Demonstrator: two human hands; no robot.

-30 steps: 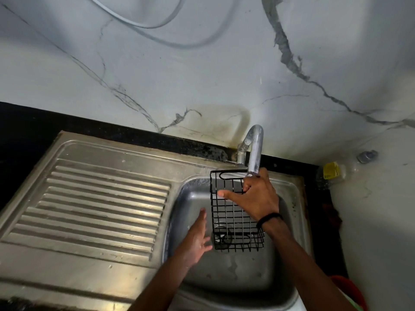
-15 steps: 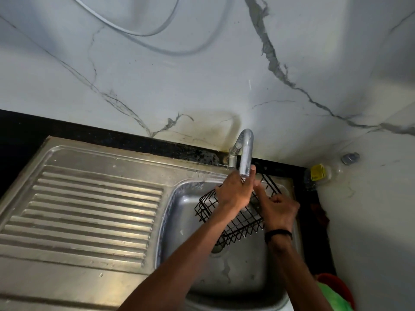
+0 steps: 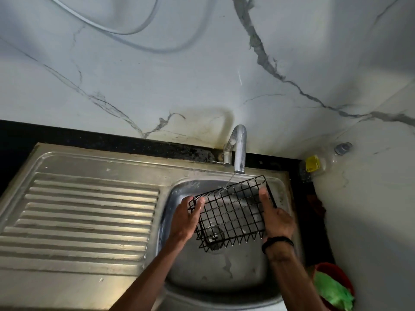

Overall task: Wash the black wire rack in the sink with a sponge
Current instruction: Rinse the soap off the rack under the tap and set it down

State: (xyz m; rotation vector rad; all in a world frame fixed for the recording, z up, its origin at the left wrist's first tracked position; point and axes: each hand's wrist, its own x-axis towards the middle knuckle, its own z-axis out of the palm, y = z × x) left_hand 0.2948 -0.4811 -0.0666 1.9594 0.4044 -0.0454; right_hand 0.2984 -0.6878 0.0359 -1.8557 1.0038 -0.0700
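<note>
The black wire rack [image 3: 233, 212] is held tilted over the steel sink basin [image 3: 215, 274], under the chrome tap [image 3: 238, 149]. A thin stream of water runs from the spout onto the rack's far edge. My left hand [image 3: 186, 218] grips the rack's left end, thumb hooked over the wires. My right hand [image 3: 277, 221], with a black band on the wrist, holds the right end with the thumb on the rack's inner side. No sponge is in view.
A ribbed steel draining board [image 3: 85, 212] lies left of the basin. A marble wall rises behind. A clear bottle with a yellow label [image 3: 314, 163] lies in the right corner. A red bowl with something green [image 3: 334, 288] sits at the lower right.
My left hand came off the tap and took the rack's left end. The rack turned to lie wide across the basin, and water now runs from the spout.
</note>
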